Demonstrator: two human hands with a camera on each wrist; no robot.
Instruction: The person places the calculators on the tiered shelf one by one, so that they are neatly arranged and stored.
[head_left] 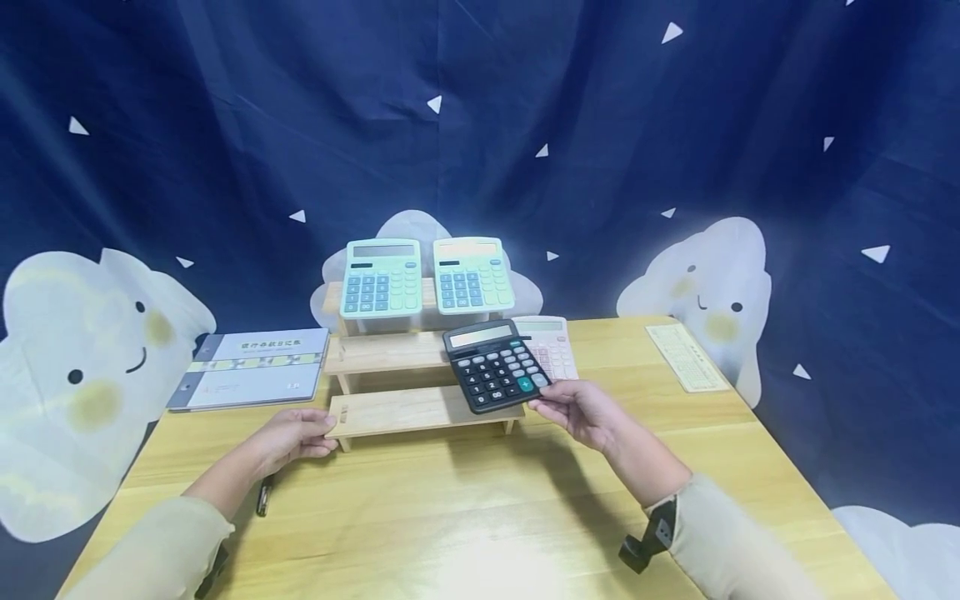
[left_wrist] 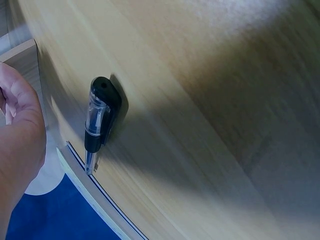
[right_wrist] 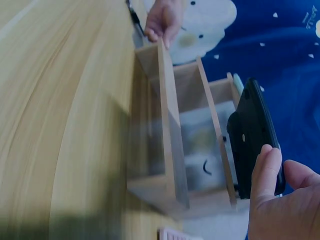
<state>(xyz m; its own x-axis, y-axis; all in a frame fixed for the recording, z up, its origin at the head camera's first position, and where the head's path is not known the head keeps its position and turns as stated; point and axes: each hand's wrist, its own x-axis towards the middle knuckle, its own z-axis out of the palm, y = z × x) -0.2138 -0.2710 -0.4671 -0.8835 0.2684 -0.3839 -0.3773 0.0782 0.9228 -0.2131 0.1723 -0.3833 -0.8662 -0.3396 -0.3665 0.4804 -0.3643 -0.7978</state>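
A black calculator (head_left: 495,371) with a few green keys is pinched at its lower right corner by my right hand (head_left: 581,412). It is tilted, raised over the right end of a three-step wooden stand (head_left: 405,412). In the right wrist view the dark back of the calculator (right_wrist: 248,140) shows between thumb and fingers. My left hand (head_left: 296,435) grips the left end of the stand's lowest step. Two pale green calculators (head_left: 382,292) lean side by side on the top step. Behind the black one, a pink calculator (head_left: 553,346) is partly hidden.
To the left of the stand lies a grey-and-white account book (head_left: 255,367). A pen (left_wrist: 97,117) with a black cap rests on the table near my left wrist. A printed slip (head_left: 686,357) lies at the table's right edge. Dark blue curtain (head_left: 480,150) hangs behind.
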